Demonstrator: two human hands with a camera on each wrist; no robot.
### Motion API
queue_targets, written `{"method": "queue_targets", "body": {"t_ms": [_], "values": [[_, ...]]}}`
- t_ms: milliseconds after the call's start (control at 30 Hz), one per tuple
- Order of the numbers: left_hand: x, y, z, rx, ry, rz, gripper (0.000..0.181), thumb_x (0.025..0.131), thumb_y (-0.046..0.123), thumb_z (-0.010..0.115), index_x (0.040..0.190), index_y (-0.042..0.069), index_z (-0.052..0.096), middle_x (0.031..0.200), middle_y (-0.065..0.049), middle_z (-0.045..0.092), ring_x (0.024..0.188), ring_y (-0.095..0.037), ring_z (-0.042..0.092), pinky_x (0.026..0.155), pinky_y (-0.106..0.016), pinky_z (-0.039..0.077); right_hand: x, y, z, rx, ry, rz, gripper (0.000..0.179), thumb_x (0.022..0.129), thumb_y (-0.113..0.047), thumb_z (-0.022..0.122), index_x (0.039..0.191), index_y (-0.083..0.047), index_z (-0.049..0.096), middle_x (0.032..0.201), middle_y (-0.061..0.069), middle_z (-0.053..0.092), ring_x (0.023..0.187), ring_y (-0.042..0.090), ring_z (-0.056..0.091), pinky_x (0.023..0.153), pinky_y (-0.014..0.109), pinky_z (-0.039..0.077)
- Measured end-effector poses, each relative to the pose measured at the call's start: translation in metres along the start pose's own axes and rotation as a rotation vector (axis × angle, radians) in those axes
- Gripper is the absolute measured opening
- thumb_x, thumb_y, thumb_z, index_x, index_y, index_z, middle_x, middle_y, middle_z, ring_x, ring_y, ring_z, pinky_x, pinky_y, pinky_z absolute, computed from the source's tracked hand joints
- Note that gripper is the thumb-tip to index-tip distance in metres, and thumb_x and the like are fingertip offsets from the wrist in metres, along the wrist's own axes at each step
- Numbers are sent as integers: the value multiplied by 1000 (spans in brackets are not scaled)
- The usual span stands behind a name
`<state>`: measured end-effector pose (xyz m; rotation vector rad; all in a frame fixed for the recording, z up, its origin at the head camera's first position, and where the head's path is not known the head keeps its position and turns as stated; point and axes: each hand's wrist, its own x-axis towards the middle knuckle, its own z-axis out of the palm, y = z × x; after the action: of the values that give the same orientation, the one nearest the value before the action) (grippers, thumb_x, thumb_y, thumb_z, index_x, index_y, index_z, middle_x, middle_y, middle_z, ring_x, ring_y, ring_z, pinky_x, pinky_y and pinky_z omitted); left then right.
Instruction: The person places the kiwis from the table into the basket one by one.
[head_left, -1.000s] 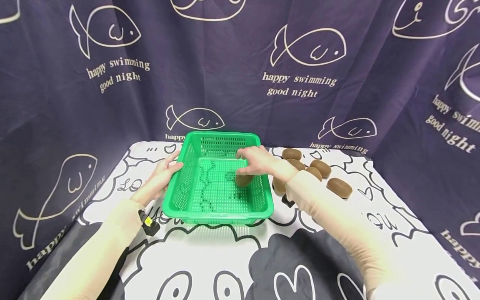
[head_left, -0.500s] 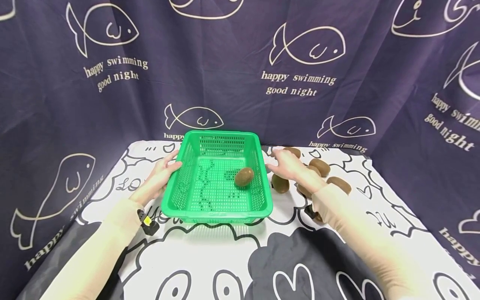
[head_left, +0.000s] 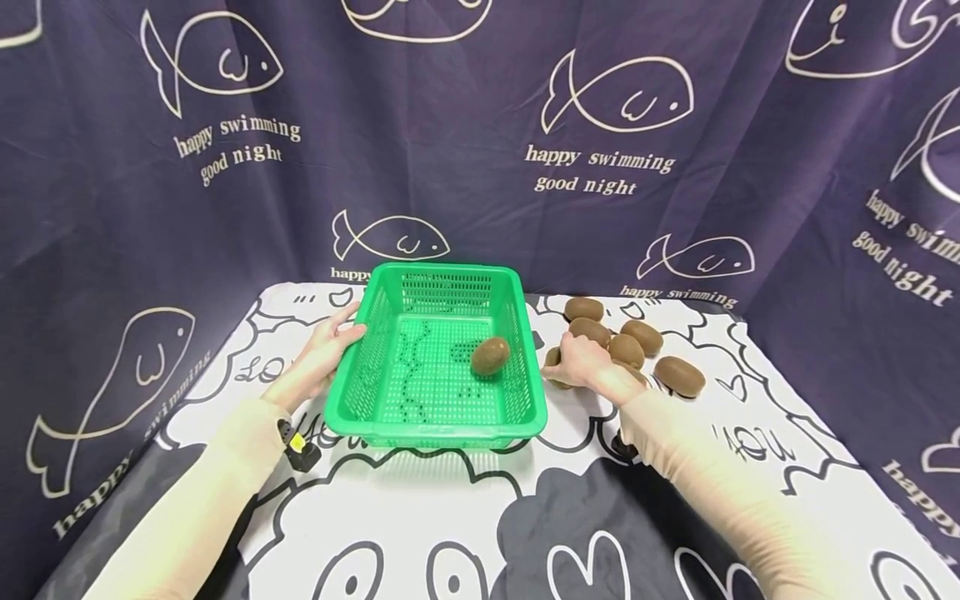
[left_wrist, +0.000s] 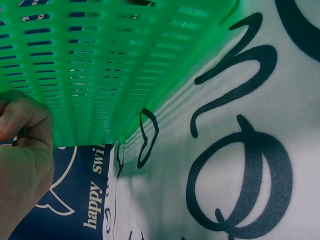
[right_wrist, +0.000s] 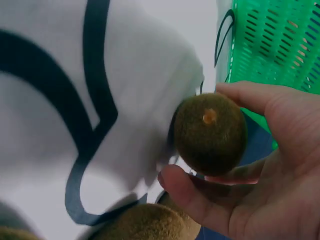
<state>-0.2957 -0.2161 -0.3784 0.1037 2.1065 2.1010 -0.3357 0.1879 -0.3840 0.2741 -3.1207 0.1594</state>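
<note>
A green plastic basket (head_left: pixel 442 431) stands on the table, with one brown kiwi (head_left: pixel 491 357) lying inside toward its right wall. On the basket's left side, my left hand (head_left: pixel 324 348) grips the rim; in the left wrist view that hand (left_wrist: pixel 25 145) is partly cut off beside the slotted wall. Just right of the basket, my right hand (head_left: pixel 588 362) holds another kiwi (right_wrist: pixel 211 135) between thumb and fingers, low over the cloth. Whether this kiwi still touches the table I cannot tell. Several more kiwis (head_left: pixel 590 332) lie around and behind the right hand.
A white cloth (head_left: pixel 390 508) with black drawings covers the table. One kiwi (head_left: pixel 679 377) lies farthest right of the group. Behind the table hangs a dark blue curtain (head_left: pixel 480 167) with fish drawings. Each wrist wears a small black camera (head_left: pixel 302 454).
My right hand let go of a kiwi inside the basket, moved right out over the wall and took hold of another kiwi on the table. The left hand and basket stayed put.
</note>
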Motion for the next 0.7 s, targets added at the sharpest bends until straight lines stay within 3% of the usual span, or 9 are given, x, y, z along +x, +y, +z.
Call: {"method": "queue_targets", "body": {"t_ms": [133, 233, 400, 700], "values": [[-6, 7, 4, 0, -10, -1, 63, 103, 16, 41, 157, 18, 8, 78, 6, 70, 56, -9, 67, 46, -23, 58, 2, -1, 4, 13, -2, 7, 47, 71, -42, 74, 91, -2, 60, 91, 24, 66, 76, 35, 63, 60, 47, 57], [-2, 4, 2, 9, -3, -4, 63, 103, 19, 43, 157, 21, 10, 75, 4, 70, 51, -8, 64, 38, -21, 51, 3, -2, 4, 25, -1, 11, 39, 70, -39, 76, 83, -5, 60, 87, 21, 65, 71, 31, 60, 56, 45, 55], [6, -8, -4, 33, 12, 10, 63, 103, 24, 45, 156, 26, 12, 75, 3, 71, 49, -8, 63, 35, -21, 48, 3, -4, 2, 39, -8, 16, 47, 70, -43, 78, 89, -5, 60, 91, 23, 65, 75, 34, 62, 61, 48, 56], [6, -9, -5, 43, 24, 13, 62, 102, 24, 45, 156, 26, 14, 71, 2, 70, 40, -6, 55, 29, -19, 39, 7, -10, -11, 48, 9, -28, 52, 72, -48, 76, 89, -3, 56, 84, 19, 64, 73, 32, 62, 62, 42, 53]]}}
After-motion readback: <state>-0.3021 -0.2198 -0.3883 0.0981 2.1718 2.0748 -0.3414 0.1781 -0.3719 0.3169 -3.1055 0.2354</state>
